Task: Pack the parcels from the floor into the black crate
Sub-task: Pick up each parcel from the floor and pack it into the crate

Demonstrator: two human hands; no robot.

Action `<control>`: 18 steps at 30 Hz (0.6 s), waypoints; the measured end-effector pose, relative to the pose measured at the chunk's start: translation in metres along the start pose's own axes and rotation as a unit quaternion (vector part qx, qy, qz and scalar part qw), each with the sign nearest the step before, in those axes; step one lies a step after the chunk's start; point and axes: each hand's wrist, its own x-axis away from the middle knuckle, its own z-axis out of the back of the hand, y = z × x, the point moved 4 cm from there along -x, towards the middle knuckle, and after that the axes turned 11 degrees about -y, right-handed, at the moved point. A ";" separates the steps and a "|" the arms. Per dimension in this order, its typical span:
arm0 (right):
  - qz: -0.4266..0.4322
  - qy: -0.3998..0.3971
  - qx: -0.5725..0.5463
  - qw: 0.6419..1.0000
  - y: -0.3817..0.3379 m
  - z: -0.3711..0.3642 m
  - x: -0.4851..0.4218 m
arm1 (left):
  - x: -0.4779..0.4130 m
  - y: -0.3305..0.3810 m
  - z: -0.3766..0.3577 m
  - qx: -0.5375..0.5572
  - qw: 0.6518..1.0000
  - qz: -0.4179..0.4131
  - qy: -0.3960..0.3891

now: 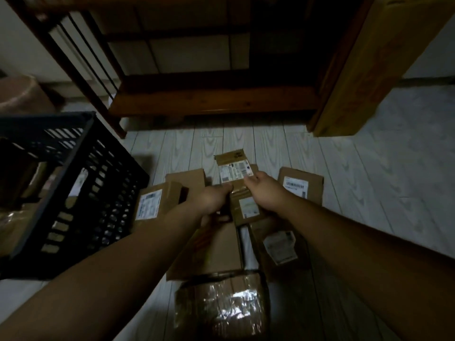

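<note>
Both hands are on the small brown cardboard parcel with the white shipping label (234, 172), centre of view. Left hand (214, 199) pinches its near-left edge, fingers curled under. Right hand (264, 188) pinches the near-right edge at the label corner. Whether the parcel is lifted or lying on the stack below, I cannot tell.

Its long axis runs roughly 12 to 6, slightly tilted, the far end pointing at the dark wooden shelf unit (214, 99).

The black slatted plastic crate (81, 183) sits at 9 o'clock from the hands, tilted, its open mouth facing up and left. Some cardboard already shows inside. The left arm is nearer the crate, so my call is that a leftward carry leads with the left hand.

In the path is the cardboard box with a white label (157, 200), leaning just beside the crate's near wall at 9 o'clock from the left hand. The parcel probably has to rise over that box and the crate rim.

Left on the pale wood-pattern floor (369, 193):
- a labelled cardboard box (301, 184) at 3 o'clock
- a flat plain box (187, 178) at 10 o'clock
- a long flat carton (219, 249) at 6 o'clock
- a tape-wrapped shiny bundle (221, 306) nearest the camera

There is open room to the right and ahead, and it is tight to the left.
</note>
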 end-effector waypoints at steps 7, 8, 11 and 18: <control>0.135 0.102 -0.041 0.985 -0.047 0.017 0.036 | 0.041 0.037 0.006 0.028 0.988 -0.151 0.014; 0.156 0.113 -0.041 0.980 -0.051 0.016 0.038 | 0.044 0.041 0.009 0.032 0.983 -0.182 0.020; 0.202 0.121 -0.059 0.970 -0.062 0.015 0.037 | 0.046 0.052 0.021 0.004 0.968 -0.247 0.051; 0.241 0.098 -0.078 0.962 -0.068 0.013 0.048 | 0.058 0.071 0.034 -0.019 0.954 -0.288 0.082</control>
